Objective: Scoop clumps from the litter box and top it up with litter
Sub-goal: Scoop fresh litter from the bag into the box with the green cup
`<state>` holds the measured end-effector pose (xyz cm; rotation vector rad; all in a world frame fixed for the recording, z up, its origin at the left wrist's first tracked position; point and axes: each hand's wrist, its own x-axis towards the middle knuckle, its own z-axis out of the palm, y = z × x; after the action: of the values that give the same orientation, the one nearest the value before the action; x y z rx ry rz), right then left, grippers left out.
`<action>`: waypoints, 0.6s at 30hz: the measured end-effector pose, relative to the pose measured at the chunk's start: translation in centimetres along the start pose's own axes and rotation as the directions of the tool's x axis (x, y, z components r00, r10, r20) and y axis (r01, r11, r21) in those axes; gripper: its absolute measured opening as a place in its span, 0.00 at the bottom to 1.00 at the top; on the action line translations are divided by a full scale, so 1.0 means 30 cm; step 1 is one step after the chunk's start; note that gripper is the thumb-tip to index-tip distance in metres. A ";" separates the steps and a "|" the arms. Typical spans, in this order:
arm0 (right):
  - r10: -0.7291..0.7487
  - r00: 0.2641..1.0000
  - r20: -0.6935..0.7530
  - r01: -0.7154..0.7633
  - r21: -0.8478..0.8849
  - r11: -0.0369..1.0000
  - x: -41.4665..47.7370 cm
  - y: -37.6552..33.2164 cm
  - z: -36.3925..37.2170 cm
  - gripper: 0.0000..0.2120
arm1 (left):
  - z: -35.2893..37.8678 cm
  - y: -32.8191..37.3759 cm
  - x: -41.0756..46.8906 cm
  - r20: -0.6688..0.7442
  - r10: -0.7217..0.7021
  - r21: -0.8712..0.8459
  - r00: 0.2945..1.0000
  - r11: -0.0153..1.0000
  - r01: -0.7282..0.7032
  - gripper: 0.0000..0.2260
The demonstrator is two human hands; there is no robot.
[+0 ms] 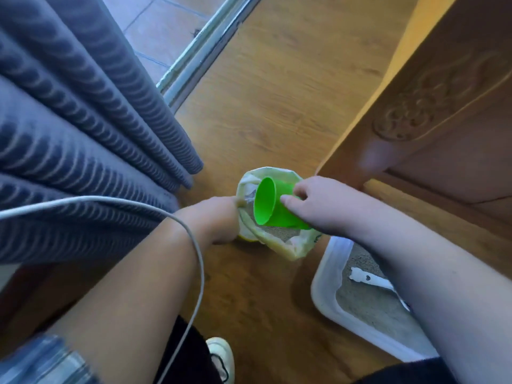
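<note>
Dipping of the cup into the bag, seen from above. The green cup is gripped by the right hand, thumb on its near side and fingers curled over its far side. It is held nearly on its side in the bag's open top, mouth turned left, apparently so that litter can be taken up in one sweep. No litter is seen inside the cup. The bag's left rim is gripped by the left hand, whose fingertips are hidden; the mouth is thereby kept wide and the bag steadied on the floor. The box is set just right of the bag and nearer the person, so that a filled cup need be carried only a short way. A white scoop is left lying on the box's grey litter, which suggests that scooping is finished and topping-up begun. A curtain hangs left of the bag.
</note>
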<state>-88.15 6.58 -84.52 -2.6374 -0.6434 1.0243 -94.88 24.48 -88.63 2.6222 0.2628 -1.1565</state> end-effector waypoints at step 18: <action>0.201 0.954 0.221 -0.113 -0.356 0.928 0.362 -0.114 0.394 0.13 | -0.003 0.048 -0.011 0.215 0.038 0.264 0.976 0.960 -0.095 0.15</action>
<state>-90.17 15.52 -98.12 -2.9194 -0.7277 1.4331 -94.65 23.12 -88.07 2.6816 -0.0309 -1.5266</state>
